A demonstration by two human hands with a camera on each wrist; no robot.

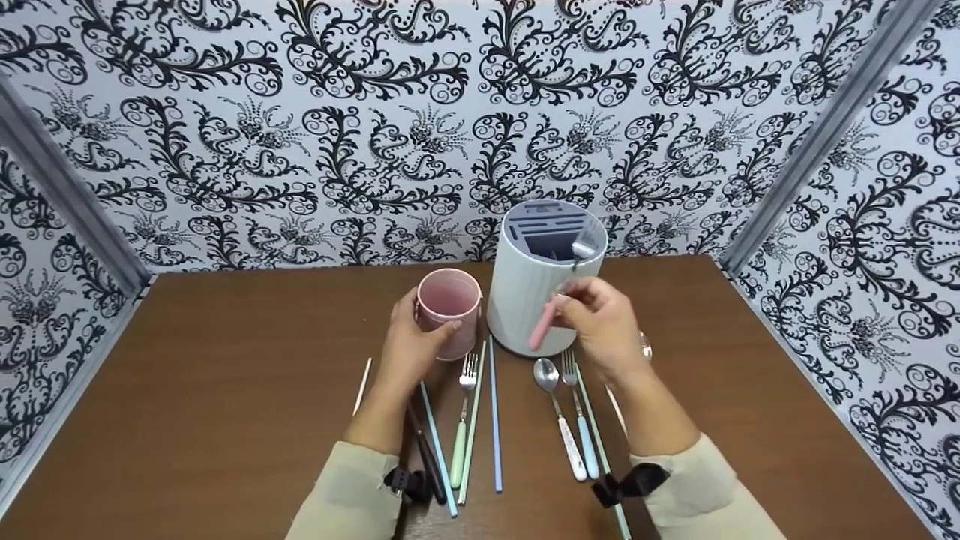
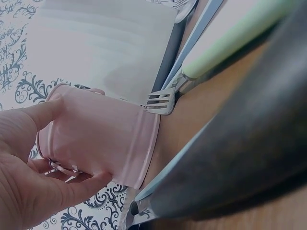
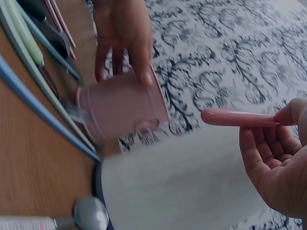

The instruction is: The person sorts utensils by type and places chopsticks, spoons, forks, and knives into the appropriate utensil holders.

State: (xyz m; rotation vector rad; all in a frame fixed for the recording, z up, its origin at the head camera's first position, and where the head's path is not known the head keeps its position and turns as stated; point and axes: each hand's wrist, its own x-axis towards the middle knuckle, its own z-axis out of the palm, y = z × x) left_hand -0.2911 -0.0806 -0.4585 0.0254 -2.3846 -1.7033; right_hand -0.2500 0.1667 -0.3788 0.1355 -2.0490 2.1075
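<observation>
2 plain, pale cream sleeves [image 1: 349, 487], long and loose, each with 1 small black attachment [image 1: 645, 480] near its end

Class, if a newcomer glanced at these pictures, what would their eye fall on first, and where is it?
Probably the black-and-white scroll-patterned wall behind the brown table. Next, the left hand holds a pink bucket-shaped cup beside the white cylindrical cutlery holder. In front of that holder, the right hand pinches a pink-handled utensil, its head blurred in the head view.
</observation>
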